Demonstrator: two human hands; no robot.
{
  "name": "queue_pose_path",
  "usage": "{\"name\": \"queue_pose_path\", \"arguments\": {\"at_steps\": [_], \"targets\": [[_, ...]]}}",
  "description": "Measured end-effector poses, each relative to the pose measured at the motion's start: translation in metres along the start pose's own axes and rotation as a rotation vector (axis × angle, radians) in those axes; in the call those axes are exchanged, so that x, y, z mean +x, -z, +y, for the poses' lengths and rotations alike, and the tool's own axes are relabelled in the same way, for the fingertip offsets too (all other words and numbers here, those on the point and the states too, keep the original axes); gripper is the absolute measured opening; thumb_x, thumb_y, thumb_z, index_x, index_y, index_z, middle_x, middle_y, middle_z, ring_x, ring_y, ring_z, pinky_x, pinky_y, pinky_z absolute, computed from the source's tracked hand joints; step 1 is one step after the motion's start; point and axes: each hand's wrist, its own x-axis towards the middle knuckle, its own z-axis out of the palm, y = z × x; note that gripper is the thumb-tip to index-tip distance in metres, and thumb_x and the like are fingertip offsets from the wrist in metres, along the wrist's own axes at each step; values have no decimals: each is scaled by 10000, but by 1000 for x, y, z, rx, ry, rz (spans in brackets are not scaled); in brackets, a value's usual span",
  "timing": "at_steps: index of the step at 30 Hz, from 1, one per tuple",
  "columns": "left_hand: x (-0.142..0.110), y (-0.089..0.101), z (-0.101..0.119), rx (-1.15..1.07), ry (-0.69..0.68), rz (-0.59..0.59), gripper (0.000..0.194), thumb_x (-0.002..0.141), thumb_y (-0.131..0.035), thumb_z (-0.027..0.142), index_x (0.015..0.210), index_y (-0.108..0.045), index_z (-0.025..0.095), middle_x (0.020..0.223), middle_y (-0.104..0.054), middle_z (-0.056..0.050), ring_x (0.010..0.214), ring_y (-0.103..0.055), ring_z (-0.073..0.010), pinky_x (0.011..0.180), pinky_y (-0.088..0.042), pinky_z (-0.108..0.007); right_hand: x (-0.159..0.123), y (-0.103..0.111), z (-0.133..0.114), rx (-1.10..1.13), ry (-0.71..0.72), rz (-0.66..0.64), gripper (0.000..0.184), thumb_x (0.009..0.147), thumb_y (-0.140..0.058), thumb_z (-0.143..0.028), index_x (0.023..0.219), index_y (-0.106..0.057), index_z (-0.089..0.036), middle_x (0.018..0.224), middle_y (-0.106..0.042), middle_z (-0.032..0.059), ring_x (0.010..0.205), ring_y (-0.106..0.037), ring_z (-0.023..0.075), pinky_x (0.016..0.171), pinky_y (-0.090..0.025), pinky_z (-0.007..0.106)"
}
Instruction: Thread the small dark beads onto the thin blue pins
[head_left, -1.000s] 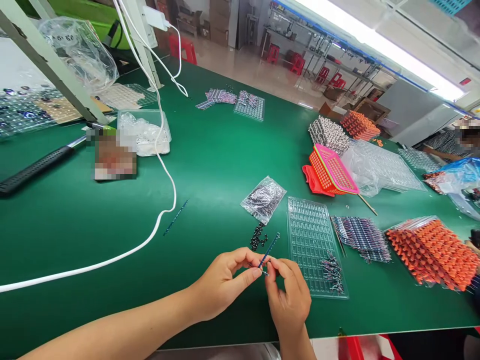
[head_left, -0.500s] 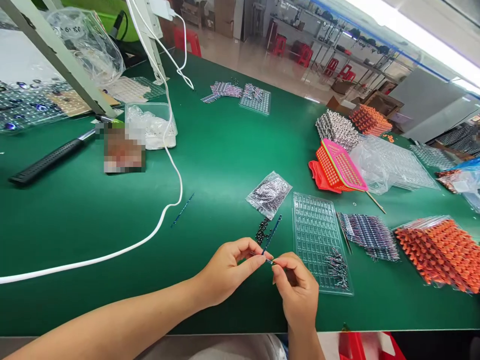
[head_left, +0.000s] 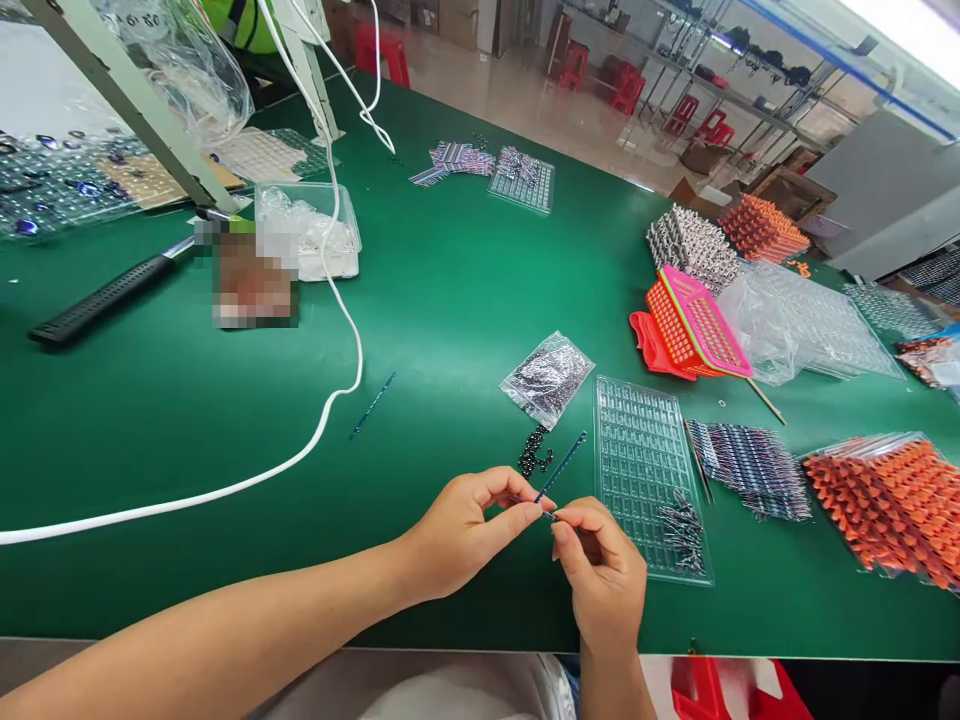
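Observation:
My left hand [head_left: 469, 530] is closed, pinching a narrow blue patterned strip [head_left: 564, 464] between thumb and forefinger. One part of the strip sticks up to the right past the fingers. The fingertips of my right hand [head_left: 606, 570] are pinched just beside, at the strip's lower end; whether a bead is between them is too small to tell. Small dark beads [head_left: 534, 456] lie loose just beyond my left fingers, below a clear plastic bag [head_left: 549, 380] of such beads. To the right lies a clear compartment tray [head_left: 634, 440] with thin patterned pieces [head_left: 684, 535] in its lower corner.
Tweezers [head_left: 699, 462] and a bundle of patterned strips [head_left: 750, 470] lie right of the tray. Further right are stacked orange pieces [head_left: 885, 510]. A pink and orange basket [head_left: 697, 325] stands behind. A white cable [head_left: 300, 455] crosses the left side, near a black-handled hammer [head_left: 105, 300].
The view has shifted slightly. The upright part of the strip leans further right. Both hands stay close together with the same pinched grip.

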Motion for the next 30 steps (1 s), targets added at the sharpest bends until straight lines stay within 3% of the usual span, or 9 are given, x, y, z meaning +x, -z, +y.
{"name": "queue_pose_path", "arguments": {"at_steps": [12,23,30], "targets": [[1,3,0,54,2,-14,152,884,-603,316,876,-659,175,993,-769,-70,932,-678,-212,854,-492,-323,-2,1,0,5,-52,2,29,872,-671,-237,876,-680,-210,806,-610,15,626,-559,123,522,-442,234],[1,1,4,93,34,27,178,846,-606,334,784,-634,170,868,-755,-75,857,-682,-221,790,-507,-321,4,4,-1,220,-207,-126,111,878,-674,-301,854,-678,-193,751,-594,-1,529,-531,93,484,-437,222],[2,0,1,37,47,40,176,833,-625,328,752,-631,172,788,-701,-39,812,-655,-197,753,-496,-297,6,4,3,227,-219,-116,113,867,-690,-299,842,-680,-189,713,-569,-10,521,-501,91,475,-403,221]]}}
